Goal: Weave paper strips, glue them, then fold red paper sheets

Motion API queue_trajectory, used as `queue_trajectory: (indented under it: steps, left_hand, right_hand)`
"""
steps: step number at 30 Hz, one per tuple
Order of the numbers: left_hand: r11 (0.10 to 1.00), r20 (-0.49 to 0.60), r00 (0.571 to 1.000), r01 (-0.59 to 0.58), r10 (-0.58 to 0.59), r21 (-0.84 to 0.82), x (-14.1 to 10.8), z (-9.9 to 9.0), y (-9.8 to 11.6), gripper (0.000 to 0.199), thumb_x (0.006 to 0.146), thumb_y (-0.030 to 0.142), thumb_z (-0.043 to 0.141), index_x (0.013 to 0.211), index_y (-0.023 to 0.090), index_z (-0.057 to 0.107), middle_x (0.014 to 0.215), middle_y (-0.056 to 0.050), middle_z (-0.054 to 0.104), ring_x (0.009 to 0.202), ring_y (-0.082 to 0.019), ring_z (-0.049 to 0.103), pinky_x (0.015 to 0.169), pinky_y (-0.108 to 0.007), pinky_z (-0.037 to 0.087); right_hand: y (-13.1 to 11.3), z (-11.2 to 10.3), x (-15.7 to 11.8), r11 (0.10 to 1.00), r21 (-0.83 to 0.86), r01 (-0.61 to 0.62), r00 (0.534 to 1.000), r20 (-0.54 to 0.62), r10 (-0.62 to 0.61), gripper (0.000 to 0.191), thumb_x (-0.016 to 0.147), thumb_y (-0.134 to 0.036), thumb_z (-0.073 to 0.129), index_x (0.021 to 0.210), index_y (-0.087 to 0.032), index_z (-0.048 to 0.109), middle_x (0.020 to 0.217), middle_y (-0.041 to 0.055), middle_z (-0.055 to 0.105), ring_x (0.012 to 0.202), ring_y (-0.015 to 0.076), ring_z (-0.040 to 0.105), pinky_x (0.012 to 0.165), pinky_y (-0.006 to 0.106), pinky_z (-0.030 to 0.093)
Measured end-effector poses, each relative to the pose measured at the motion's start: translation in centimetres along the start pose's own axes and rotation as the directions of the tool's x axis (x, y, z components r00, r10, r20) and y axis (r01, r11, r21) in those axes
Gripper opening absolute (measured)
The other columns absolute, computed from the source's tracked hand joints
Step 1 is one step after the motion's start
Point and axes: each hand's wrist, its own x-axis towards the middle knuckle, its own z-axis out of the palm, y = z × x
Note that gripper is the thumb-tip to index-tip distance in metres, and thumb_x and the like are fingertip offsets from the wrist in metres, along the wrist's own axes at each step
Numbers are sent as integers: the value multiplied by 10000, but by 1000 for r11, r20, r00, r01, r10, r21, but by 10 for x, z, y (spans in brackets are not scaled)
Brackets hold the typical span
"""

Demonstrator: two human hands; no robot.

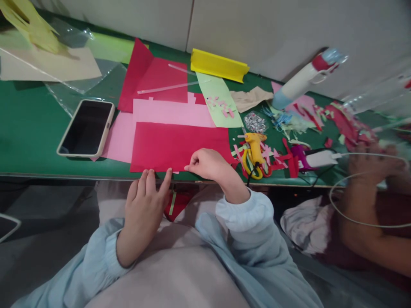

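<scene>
A red sheet lies along the green table's front edge, over a pink sheet. My left hand rests at its lower left edge, palm down, fingers extended with the tips on the paper. At the lower right edge, my right hand has thumb and index finger pinched together at the border; whatever is between them is too small to make out. Behind are a folded red sheet and a light green sheet bearing small pink pieces.
A phone lies left. To the right are yellow scissors, a yellow glue gun, paper scraps, a purple tool with a cable, and a bottle. Another person's hands are at far right.
</scene>
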Motion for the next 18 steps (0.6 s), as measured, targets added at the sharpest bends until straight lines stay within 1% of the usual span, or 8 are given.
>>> queue_trajectory:
  steps: [5,11,14,16,18]
  left_hand:
    - [1000,-11,1000,-3,3,-2,2,2,4,594,932,254,578,1505,287,424,1323,-228,565,1254,-375,565,1008,-535,476]
    - [998,-47,999,-21,24,61,8,2,11,612,929,264,592,1510,318,406,1279,-194,594,1221,-347,588,1102,-616,384]
    - [998,-31,999,-19,21,64,5,0,10,585,941,285,571,1507,287,420,1307,-216,584,1256,-374,564,1114,-644,346]
    - [999,-18,1000,-13,13,29,0,-1,7,574,947,304,555,1503,232,432,1354,-242,557,1289,-391,535,1131,-654,311]
    - [1000,-17,1000,1,-1,-21,-6,-3,1,571,948,308,541,1494,172,443,1396,-246,537,1308,-390,515,1153,-649,277]
  right_hand:
    - [-2,-1,1,1000,-17,-12,1000,14,12,239,839,-379,699,687,-200,747,726,58,747,683,153,641,567,267,339]
    - [-4,-3,3,999,-42,-10,999,40,12,244,845,-389,689,708,-199,758,717,57,741,671,151,637,558,266,342]
    - [-2,-1,4,999,-40,0,1000,29,1,238,830,-378,697,683,-199,752,707,56,739,663,152,631,550,269,330]
    - [-1,0,2,999,-35,13,1000,5,-13,239,831,-370,699,670,-199,746,702,52,737,662,150,629,554,269,324]
    - [-1,2,0,999,-23,31,999,-26,-32,255,840,-379,701,664,-198,738,694,45,730,655,145,623,560,268,318]
